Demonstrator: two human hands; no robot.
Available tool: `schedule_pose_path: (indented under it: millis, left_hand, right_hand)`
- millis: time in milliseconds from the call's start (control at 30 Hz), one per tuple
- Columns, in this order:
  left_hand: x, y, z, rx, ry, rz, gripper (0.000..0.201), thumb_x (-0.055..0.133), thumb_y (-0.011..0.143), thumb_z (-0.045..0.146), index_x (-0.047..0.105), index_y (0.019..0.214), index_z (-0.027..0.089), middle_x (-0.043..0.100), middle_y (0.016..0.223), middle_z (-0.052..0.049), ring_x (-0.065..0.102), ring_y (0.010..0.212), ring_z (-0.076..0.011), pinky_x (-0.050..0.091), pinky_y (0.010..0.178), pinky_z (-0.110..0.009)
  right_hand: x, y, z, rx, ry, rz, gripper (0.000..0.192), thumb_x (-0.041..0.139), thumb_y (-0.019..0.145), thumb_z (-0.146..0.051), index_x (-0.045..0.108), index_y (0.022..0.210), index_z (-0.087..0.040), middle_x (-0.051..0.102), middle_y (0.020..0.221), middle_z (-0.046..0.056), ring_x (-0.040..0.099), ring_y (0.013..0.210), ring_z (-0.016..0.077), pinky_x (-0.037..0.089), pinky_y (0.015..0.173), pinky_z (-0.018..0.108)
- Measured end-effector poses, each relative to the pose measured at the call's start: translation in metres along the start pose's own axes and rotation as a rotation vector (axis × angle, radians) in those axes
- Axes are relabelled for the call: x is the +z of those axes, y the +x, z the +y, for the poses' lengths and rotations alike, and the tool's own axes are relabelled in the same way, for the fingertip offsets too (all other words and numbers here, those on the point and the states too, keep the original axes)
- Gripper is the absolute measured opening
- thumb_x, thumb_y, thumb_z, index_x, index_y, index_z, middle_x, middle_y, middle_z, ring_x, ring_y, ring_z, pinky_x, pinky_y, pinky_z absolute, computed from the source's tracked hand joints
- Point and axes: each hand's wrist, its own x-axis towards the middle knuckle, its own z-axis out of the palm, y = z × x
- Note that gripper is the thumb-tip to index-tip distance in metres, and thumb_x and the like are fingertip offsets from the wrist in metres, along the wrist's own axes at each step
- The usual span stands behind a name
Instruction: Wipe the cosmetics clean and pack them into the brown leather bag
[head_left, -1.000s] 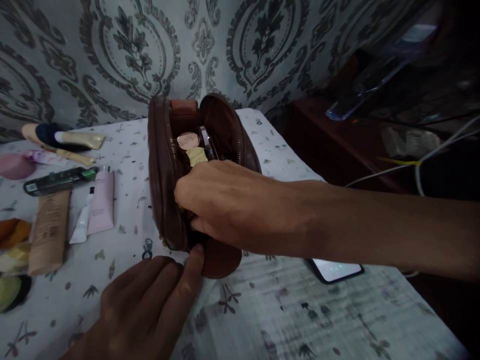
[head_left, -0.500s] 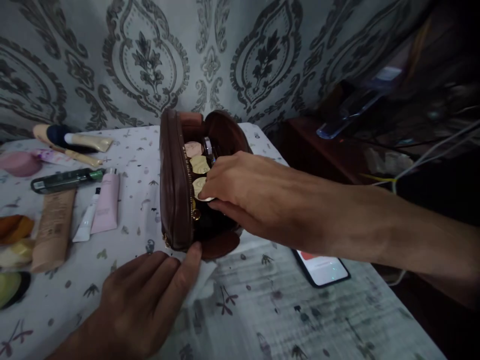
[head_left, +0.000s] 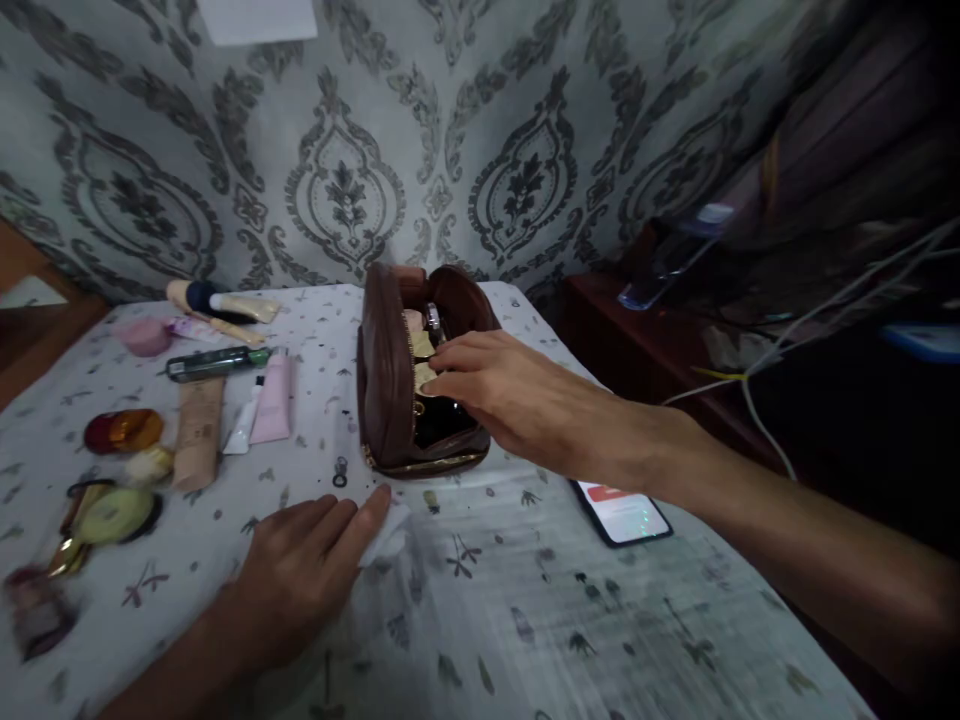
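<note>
A brown zippered makeup bag stands unzipped on the cloth. Inside it sit gold-coloured round pieces and a small silver-rimmed item. Over the bag's opening, my right hand has thumb and fingers slightly apart beside the gold pieces; I see nothing clearly gripped, and some fingertips are hidden. My left hand rests on the cloth in front of the bag, fingers curled, with a crumpled white tissue showing beneath its index finger.
Left of the bag lie a pink tube, a beige tube, a green bottle, brushes, a pink round item and an amber item. A lit phone lies right. Cables hang beyond the table edge.
My left hand has come away from the bag's front corner. The right hand's fingers have loosened from a gold round piece. The bag's front flap no longer hangs outward. The view has shifted.
</note>
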Motion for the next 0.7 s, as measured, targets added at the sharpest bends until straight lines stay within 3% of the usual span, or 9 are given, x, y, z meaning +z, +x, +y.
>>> schedule_pose_path:
  millis: [133, 233, 367, 467, 633, 700]
  left_hand:
    - [-0.009, -0.028, -0.004, -0.078, 0.06, -0.043, 0.026, 0.036, 0.092, 0.007, 0.054, 0.111, 0.011, 0.066, 0.066, -0.001, 0.062, 0.053, -0.0157, 0.046, 0.047, -0.025]
    - [-0.019, -0.052, -0.012, -0.177, 0.114, -0.124, 0.019, 0.04, 0.092, 0.012, 0.054, 0.104, 0.015, 0.068, 0.069, -0.002, 0.065, 0.058, -0.0163, 0.047, 0.049, -0.024]
    - [-0.035, -0.083, -0.022, -0.323, 0.173, -0.265, 0.014, 0.047, 0.09, 0.015, 0.057, 0.1, 0.017, 0.07, 0.076, -0.004, 0.067, 0.068, -0.0182, 0.047, 0.054, -0.023]
    - [-0.047, -0.104, -0.033, -0.474, 0.169, -0.312, 0.017, 0.047, 0.09, 0.016, 0.059, 0.102, 0.017, 0.071, 0.084, -0.006, 0.067, 0.076, -0.0201, 0.049, 0.06, -0.026]
    - [-0.072, -0.133, -0.081, -0.848, 0.175, -0.134, 0.029, 0.04, 0.094, 0.028, 0.063, 0.109, 0.019, 0.071, 0.102, -0.009, 0.066, 0.09, -0.0217, 0.05, 0.08, -0.031]
    - [-0.086, -0.143, -0.105, -0.974, 0.208, -0.12, 0.035, 0.036, 0.093, 0.03, 0.062, 0.114, 0.019, 0.069, 0.108, -0.009, 0.064, 0.097, -0.0235, 0.049, 0.084, -0.032]
  right_hand:
    - [0.013, -0.007, -0.023, 0.034, 0.072, 0.304, 0.02, 0.05, 0.095, -0.016, 0.07, 0.093, -0.018, 0.069, 0.098, 0.011, 0.062, 0.096, 0.0236, 0.05, 0.086, 0.04]
    - [0.035, -0.01, -0.048, 0.015, 0.231, 0.386, 0.017, 0.054, 0.094, -0.019, 0.067, 0.083, -0.019, 0.07, 0.088, 0.009, 0.065, 0.088, 0.0216, 0.052, 0.079, 0.035]
    - [0.07, -0.007, -0.083, -0.025, 0.397, 0.259, 0.024, 0.057, 0.094, -0.023, 0.06, 0.07, -0.017, 0.063, 0.072, 0.005, 0.06, 0.068, 0.0167, 0.048, 0.062, 0.028]
    - [0.096, 0.001, -0.106, 0.001, 0.465, 0.132, 0.034, 0.055, 0.095, -0.025, 0.053, 0.062, -0.017, 0.058, 0.063, 0.002, 0.056, 0.061, 0.0146, 0.042, 0.058, 0.026]
    - [0.129, 0.02, -0.128, 0.134, 0.669, 0.088, 0.041, 0.055, 0.092, -0.036, 0.049, 0.057, -0.017, 0.053, 0.058, -0.001, 0.049, 0.058, 0.0117, 0.036, 0.058, 0.024]
    - [0.139, 0.029, -0.133, 0.224, 0.838, 0.062, 0.042, 0.057, 0.089, -0.041, 0.05, 0.056, -0.017, 0.049, 0.055, -0.002, 0.044, 0.055, 0.0099, 0.033, 0.055, 0.023]
